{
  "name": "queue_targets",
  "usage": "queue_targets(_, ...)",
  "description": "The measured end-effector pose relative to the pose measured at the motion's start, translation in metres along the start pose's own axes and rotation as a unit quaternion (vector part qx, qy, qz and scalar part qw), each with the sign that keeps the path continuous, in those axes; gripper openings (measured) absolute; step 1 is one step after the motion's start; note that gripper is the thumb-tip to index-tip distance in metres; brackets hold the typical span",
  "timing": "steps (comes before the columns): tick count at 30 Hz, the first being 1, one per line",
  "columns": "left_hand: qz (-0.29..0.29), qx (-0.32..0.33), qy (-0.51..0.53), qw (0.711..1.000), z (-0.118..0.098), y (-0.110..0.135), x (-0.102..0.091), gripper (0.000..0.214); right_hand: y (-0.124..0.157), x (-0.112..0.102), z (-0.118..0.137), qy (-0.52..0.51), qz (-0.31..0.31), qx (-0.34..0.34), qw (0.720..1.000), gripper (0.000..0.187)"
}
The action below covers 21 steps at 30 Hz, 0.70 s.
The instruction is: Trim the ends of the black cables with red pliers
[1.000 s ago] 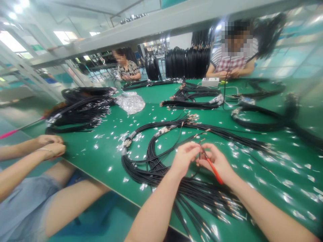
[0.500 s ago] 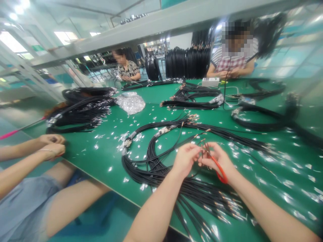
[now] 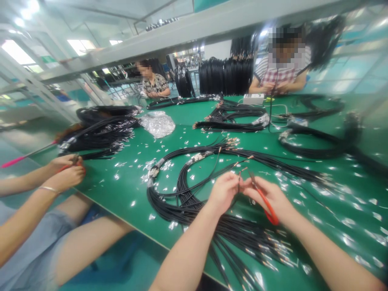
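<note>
My left hand [image 3: 222, 191] is closed, pinching the end of a thin black cable [image 3: 238, 182] just above the green table [image 3: 194, 117]. My right hand [image 3: 269, 195] is closed round a small tool with red handles [image 3: 268, 206], whose metal tips point up beside the cable end. The two hands almost touch. Beneath them lies a large bundle of black cables [image 3: 194, 202] with metal terminals, looping away to the far side and trailing toward the near table edge.
A co-worker's hands [image 3: 65, 171] work at the left table edge with a red tool. More cable bundles [image 3: 100, 131] and a clear bag [image 3: 157, 123] lie beyond. Small silvery scraps [image 3: 142, 169] litter the table. Two people sit at the far side.
My right hand has drifted slightly right and lower, tilting the red-handled tool. The co-worker's hands at the left have shifted up and right, and a red tool now shows in them.
</note>
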<state>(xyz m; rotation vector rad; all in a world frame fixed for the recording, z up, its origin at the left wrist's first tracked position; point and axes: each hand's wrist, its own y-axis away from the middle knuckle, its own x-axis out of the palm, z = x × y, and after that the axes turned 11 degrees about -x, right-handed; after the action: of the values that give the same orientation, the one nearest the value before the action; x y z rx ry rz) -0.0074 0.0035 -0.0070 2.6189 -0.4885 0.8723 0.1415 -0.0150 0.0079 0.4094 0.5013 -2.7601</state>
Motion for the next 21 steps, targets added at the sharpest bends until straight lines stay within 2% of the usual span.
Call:
queue_targets(3,-0.031,0.026,-0.043,0.998,0.001,0.0,-0.002,0.012,0.005,-0.004,0.011,0.048,0.072,0.022,0.996,0.018)
queue_targets(7,-0.09,0.129,-0.14,0.978,0.004,0.0,-0.004,0.01,0.007,-0.002,0.019,0.013,0.114,0.074,0.991,0.029)
queue_targets(12,-0.119,0.189,-0.265,0.938,0.004,0.005,0.0,0.012,0.007,0.001,0.017,-0.049,0.103,0.082,0.99,0.035)
queue_targets(18,-0.15,0.299,-0.387,0.859,0.005,0.008,0.0,0.015,0.008,0.012,0.018,-0.139,0.071,0.124,0.98,0.034)
queue_targets(21,-0.159,0.315,-0.4,0.846,0.007,0.006,-0.003,0.015,0.009,0.015,0.022,-0.14,0.044,0.123,0.981,0.031)
